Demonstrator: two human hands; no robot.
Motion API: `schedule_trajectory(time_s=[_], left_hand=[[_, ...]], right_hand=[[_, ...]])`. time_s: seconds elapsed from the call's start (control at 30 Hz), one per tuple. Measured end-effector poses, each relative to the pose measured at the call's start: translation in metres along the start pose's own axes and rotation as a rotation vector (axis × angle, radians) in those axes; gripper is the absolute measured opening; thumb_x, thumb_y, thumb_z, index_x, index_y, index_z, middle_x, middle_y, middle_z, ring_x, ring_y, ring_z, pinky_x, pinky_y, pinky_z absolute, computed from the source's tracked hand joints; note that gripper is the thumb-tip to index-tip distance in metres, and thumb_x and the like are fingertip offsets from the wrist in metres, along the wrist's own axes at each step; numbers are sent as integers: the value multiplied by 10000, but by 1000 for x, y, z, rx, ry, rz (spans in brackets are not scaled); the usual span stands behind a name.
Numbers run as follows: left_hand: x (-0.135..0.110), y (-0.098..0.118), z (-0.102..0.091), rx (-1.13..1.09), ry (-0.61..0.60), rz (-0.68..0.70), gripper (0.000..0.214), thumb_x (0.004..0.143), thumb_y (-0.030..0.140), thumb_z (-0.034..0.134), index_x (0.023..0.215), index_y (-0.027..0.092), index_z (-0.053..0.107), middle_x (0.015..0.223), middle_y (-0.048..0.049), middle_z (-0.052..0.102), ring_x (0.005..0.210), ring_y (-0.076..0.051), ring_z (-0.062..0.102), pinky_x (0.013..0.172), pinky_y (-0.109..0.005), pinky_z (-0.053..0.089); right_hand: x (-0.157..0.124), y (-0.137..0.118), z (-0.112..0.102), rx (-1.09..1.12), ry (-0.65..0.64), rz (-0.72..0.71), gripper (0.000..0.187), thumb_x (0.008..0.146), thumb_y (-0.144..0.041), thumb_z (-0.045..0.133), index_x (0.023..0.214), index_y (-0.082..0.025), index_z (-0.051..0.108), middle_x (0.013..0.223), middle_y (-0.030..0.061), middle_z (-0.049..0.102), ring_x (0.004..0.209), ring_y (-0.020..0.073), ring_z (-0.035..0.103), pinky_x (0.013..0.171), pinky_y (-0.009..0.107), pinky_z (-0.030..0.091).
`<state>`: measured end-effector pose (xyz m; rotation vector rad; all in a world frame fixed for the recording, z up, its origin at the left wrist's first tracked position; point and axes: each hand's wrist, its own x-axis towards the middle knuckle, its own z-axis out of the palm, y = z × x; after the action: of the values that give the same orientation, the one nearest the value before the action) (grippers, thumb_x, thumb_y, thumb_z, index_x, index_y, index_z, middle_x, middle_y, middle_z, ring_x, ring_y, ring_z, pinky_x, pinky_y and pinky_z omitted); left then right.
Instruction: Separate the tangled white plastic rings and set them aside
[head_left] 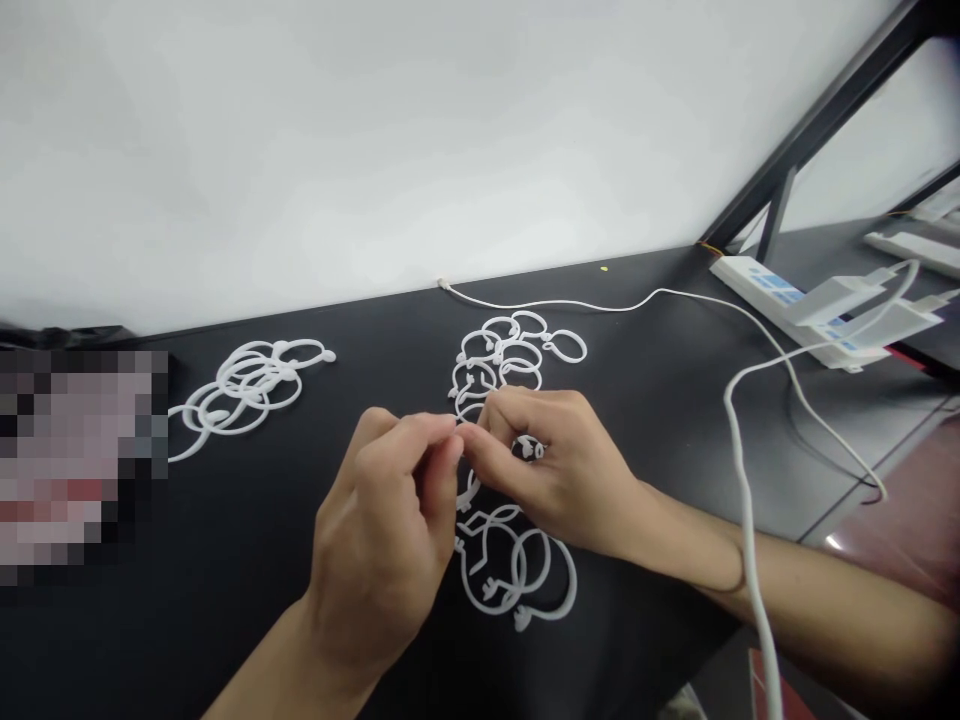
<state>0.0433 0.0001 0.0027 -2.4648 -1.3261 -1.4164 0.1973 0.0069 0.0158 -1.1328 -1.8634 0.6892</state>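
Observation:
My left hand (390,530) and my right hand (551,465) meet over the middle of the black table, fingertips pinched together. Whatever sits between the fingers is hidden or too small to name. Beneath and around them lies a pile of white plastic rings (517,570) with small clip-like ends; part of it is covered by my right hand. The pile runs on behind my hands, where more white rings (521,355) overlap. To the left lies a separate cluster of similar white rings (259,390), which look closed.
A white power strip (780,300) with plugged-in chargers (847,300) stands at the right. One white cable (739,450) hangs in front of my right forearm; a thinner cable (555,303) runs along the back. Behind the black table (360,370) is a white wall (337,150). A pixelated patch covers the left edge.

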Motion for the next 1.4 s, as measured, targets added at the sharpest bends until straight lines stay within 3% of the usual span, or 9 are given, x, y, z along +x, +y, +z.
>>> schedule_trajectory(time_s=[0.17, 0.3, 0.4, 0.57, 0.67, 0.87, 1.2, 1.4], left_hand=[[-3, -7, 1, -7, 7, -215, 83, 942, 175, 482, 1018, 208, 494, 772, 2, 652, 644, -135, 653, 581, -241, 517], [0, -14, -2, -83, -75, -411, 101, 959, 277, 462, 1043, 228, 491, 743, 14, 655, 633, -151, 653, 560, -254, 504], [2, -15, -3, -90, -89, -441, 139, 965, 313, 459, 1053, 225, 523, 736, 22, 654, 613, -143, 637, 565, -248, 498], [4, -17, -3, -79, -180, -291, 152, 964, 274, 486, 954, 232, 632, 825, 19, 694, 709, -145, 645, 655, -255, 508], [4, -17, -2, -99, -233, -245, 134, 945, 272, 538, 926, 234, 665, 798, 25, 692, 708, -145, 633, 645, -255, 498], [4, -14, -3, -66, -147, -303, 98, 928, 269, 572, 895, 245, 661, 743, 44, 666, 637, -115, 604, 601, -230, 469], [7, -11, -4, -132, -204, -540, 188, 940, 349, 530, 818, 237, 618, 642, 60, 648, 489, -104, 545, 475, -222, 420], [8, -11, -5, -173, -199, -527, 182, 952, 342, 514, 837, 235, 607, 672, 62, 658, 520, -100, 566, 508, -217, 439]], right_hand=[[2, 3, -1, 14, 7, 22, 320, 905, -274, 606, 628, -187, 469, 579, -48, 549, 534, 61, 482, 523, 200, 397], [6, 6, -7, 49, -33, -18, 59, 920, -240, 578, 926, -184, 595, 810, -2, 667, 698, 94, 595, 655, 226, 501], [7, 7, -10, 66, -62, -67, 226, 910, -210, 590, 1135, -189, 584, 978, 31, 674, 759, 104, 610, 710, 258, 530], [9, 9, -12, 76, -112, -18, 124, 932, -219, 573, 1015, -182, 657, 897, 28, 650, 760, 116, 612, 682, 267, 535], [9, 10, -11, 113, -69, 7, 118, 922, -211, 587, 1020, -187, 648, 945, 37, 650, 817, 126, 624, 712, 274, 548], [6, 8, -9, 172, -55, 141, 376, 843, -246, 700, 1181, -194, 544, 909, 16, 657, 771, 126, 646, 706, 284, 573], [4, 6, -5, 236, 5, 121, 273, 854, -177, 673, 1108, -207, 578, 821, -17, 645, 718, 102, 651, 662, 239, 571], [6, 4, -7, 215, -8, 123, 105, 864, -184, 660, 957, -182, 610, 841, -5, 664, 711, 89, 646, 653, 219, 560]])
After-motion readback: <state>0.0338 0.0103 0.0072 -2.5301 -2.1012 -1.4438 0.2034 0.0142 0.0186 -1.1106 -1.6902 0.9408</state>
